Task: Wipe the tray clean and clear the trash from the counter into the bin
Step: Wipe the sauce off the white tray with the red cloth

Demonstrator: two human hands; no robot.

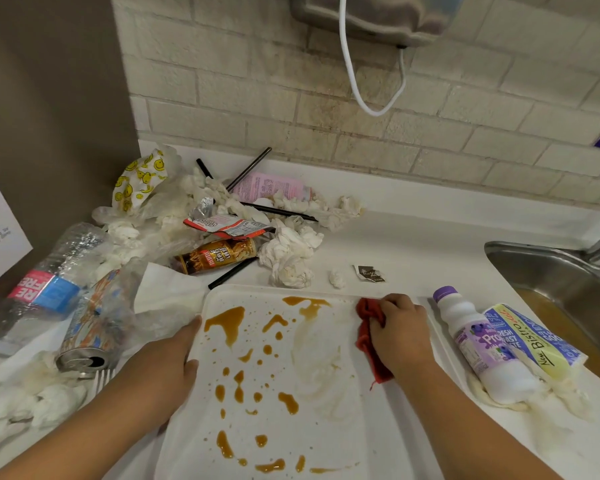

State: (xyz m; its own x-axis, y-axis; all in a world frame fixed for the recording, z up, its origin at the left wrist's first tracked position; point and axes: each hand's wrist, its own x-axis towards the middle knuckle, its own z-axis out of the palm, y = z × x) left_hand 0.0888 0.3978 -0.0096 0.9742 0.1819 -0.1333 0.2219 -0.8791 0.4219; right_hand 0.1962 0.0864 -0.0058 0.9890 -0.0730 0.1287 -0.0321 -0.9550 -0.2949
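1. The trash pile (222, 220) sits at the back left of the counter. It looks soft and light.
2. The left hand (168, 362) lies flat on the tray's left edge, with straight fingers holding nothing.
3. The white tray (343, 427) is in the middle, with brown spills on it. It looks stiff, light and slippery, so hold its rim.
4. The right hand (400, 336) curls round a soft red cloth (369, 337) on the tray's far right part.

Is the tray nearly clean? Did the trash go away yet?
Not nearly. Done: only a smeary wiped patch on the tray. Now: the right hand presses a red cloth on it while the left hand steadies the tray's edge. Left: lots of brown spills, plus tissues, a can and a crushed bottle on the counter.
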